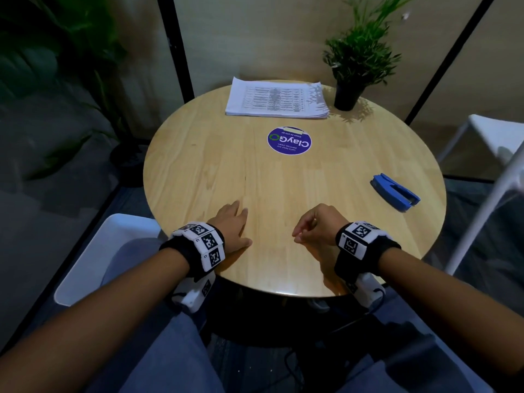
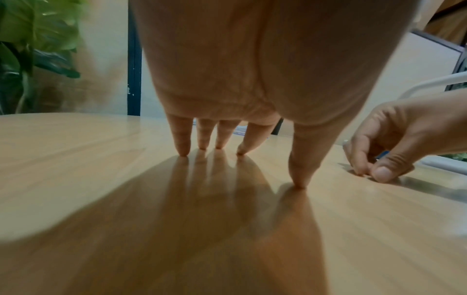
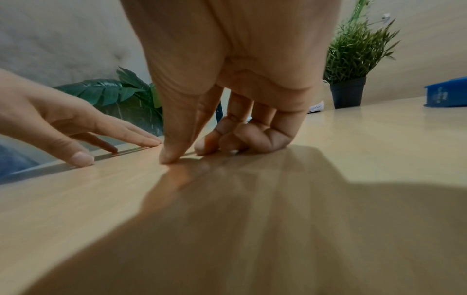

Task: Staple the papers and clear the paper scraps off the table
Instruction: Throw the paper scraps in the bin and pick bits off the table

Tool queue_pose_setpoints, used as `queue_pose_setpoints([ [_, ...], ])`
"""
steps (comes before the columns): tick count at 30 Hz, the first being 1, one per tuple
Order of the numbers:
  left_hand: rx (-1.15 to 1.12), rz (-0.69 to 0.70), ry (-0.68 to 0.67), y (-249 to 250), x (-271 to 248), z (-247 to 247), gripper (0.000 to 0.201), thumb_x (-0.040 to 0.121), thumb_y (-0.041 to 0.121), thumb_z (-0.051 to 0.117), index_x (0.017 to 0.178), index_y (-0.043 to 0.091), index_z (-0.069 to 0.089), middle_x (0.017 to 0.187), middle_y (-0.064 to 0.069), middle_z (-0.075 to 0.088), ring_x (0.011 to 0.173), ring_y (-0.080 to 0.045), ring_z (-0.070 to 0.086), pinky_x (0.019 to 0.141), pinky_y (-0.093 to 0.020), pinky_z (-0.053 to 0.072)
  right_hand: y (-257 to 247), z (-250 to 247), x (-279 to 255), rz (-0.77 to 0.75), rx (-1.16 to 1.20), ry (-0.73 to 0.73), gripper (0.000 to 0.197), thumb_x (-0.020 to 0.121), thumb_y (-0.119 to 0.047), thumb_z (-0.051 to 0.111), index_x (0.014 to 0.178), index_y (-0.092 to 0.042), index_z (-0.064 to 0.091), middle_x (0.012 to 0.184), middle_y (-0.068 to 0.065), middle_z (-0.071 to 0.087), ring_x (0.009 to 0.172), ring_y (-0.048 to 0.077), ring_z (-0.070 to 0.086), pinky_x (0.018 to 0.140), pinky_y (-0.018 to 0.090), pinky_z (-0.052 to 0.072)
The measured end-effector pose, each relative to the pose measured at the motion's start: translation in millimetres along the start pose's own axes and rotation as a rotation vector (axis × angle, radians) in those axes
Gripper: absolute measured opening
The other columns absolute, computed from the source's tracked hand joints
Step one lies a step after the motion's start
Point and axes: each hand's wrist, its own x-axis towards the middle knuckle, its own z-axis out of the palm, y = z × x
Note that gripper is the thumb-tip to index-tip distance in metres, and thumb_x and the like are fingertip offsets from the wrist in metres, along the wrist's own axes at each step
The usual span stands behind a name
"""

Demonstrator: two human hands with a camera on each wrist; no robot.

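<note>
Papers (image 1: 276, 99) sit in a neat stack at the far edge of the round wooden table (image 1: 198, 171), printed side up with some kind of chart on the top sheet. Just to the right of the stack, close but not touching, is a small potted plant (image 1: 355, 69) in a black pot. Nearer the middle there's a round purple sticker (image 1: 289, 140) stuck on the tabletop. The blue stapler (image 1: 395, 192) lies over on the right side, well apart from the stack and from both hands.

Down at the near edge, the left hand (image 1: 234, 228) lies flat with fingers straight, fingertips (image 2: 184, 152) touching the wood, not gripping anything. The right hand (image 1: 317, 225) is beside it, a little gap between them, with its fingers (image 3: 252, 139) curled under against the table and the thumb tip pressed down next to them. Whether it's pinching some tiny scrap I honestly can't tell, nothing shows between the fingers.

A white chair (image 1: 99, 251) stands off to the left of the person's lap, another white chair (image 1: 496, 137) on the right, and a big leafy plant (image 1: 42, 66) in the dark left corner.
</note>
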Motion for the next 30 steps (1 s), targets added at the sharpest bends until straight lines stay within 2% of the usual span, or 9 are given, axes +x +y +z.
queue_pose_setpoints([
  [2,-0.013,0.014,0.012,7.6,-2.3,0.5,0.080,0.090,0.044,0.053,0.150,0.013,0.010,0.159,-0.013,-0.002,0.147,-0.032,0.002,0.117,-0.045,0.023,0.6,0.0,0.8,0.015,-0.005,0.007,0.009,0.071,-0.017,0.080,0.079,-0.017,0.077,0.065,-0.009,0.066,0.068,0.002,0.058,0.068,0.015,0.046],
  [4,-0.046,0.051,0.054,20.3,-3.8,0.6,0.070,0.089,0.039,0.056,0.147,0.013,0.025,0.157,-0.013,0.009,0.143,-0.034,0.012,0.114,-0.045,0.030,0.6,0.5,0.3,0.023,-0.022,0.004,0.007,0.071,-0.018,0.080,0.077,-0.016,0.077,0.063,-0.012,0.065,0.065,0.000,0.057,0.063,0.012,0.043],
  [6,-0.082,0.104,0.125,35.6,-3.1,2.1,0.057,0.088,0.034,0.059,0.139,0.015,0.041,0.151,-0.011,0.023,0.137,-0.032,0.023,0.110,-0.043,0.035,1.2,0.9,0.6,0.030,0.011,0.014,0.006,0.073,-0.019,0.078,0.077,-0.016,0.077,0.069,-0.007,0.069,0.067,0.000,0.058,0.063,0.012,0.042],
  [8,-0.132,0.153,0.187,50.3,0.0,4.9,0.051,0.087,0.031,0.061,0.134,0.019,0.048,0.142,-0.007,0.034,0.132,-0.027,0.031,0.108,-0.039,0.036,2.9,-1.2,0.8,0.052,0.082,0.049,0.008,0.079,-0.022,0.074,0.083,-0.015,0.076,0.078,-0.003,0.072,0.070,0.002,0.058,0.063,0.014,0.043],
  [13,-0.223,0.226,0.220,75.3,11.0,3.7,0.042,0.084,0.026,0.067,0.125,0.023,0.058,0.126,-0.006,0.047,0.119,-0.024,0.044,0.099,-0.032,0.039,15.9,-20.6,-6.1,0.138,0.128,0.026,0.017,0.089,-0.023,0.061,0.095,-0.014,0.075,0.076,-0.006,0.067,0.065,0.007,0.055,0.067,0.021,0.047],
  [19,-0.203,0.304,0.204,80.6,19.9,-7.1,0.031,0.088,0.022,0.063,0.118,0.016,0.066,0.118,-0.007,0.056,0.111,-0.024,0.054,0.091,-0.031,0.042,40.9,-34.2,-18.6,0.233,0.193,0.062,0.010,0.087,-0.015,0.064,0.089,-0.016,0.074,0.075,-0.006,0.067,0.065,0.008,0.059,0.068,0.021,0.050],
  [24,-0.091,0.331,0.178,82.6,23.8,-12.7,0.029,0.092,0.023,0.057,0.117,0.012,0.067,0.123,-0.006,0.061,0.114,-0.023,0.056,0.087,-0.025,0.041,57.8,-33.7,-34.8,0.240,0.266,0.119,0.010,0.086,-0.011,0.064,0.089,-0.012,0.074,0.074,-0.003,0.067,0.067,0.006,0.058,0.065,0.015,0.045],
  [27,-0.106,0.325,0.211,82.8,24.5,-9.8,0.024,0.090,0.020,0.059,0.109,0.008,0.070,0.115,-0.007,0.065,0.109,-0.023,0.059,0.081,-0.021,0.040,63.0,-32.1,-40.5,0.245,0.290,0.158,0.009,0.085,-0.009,0.065,0.087,-0.012,0.074,0.072,-0.003,0.067,0.066,0.004,0.058,0.060,0.011,0.043],
  [30,-0.164,0.281,0.209,81.9,27.6,-8.7,0.019,0.087,0.017,0.064,0.100,0.006,0.071,0.108,-0.008,0.068,0.103,-0.022,0.062,0.081,-0.024,0.043,64.2,-29.6,-42.9,0.252,0.304,0.180,0.010,0.085,-0.009,0.065,0.087,-0.011,0.074,0.070,-0.004,0.066,0.065,0.003,0.058,0.059,0.010,0.042],
])
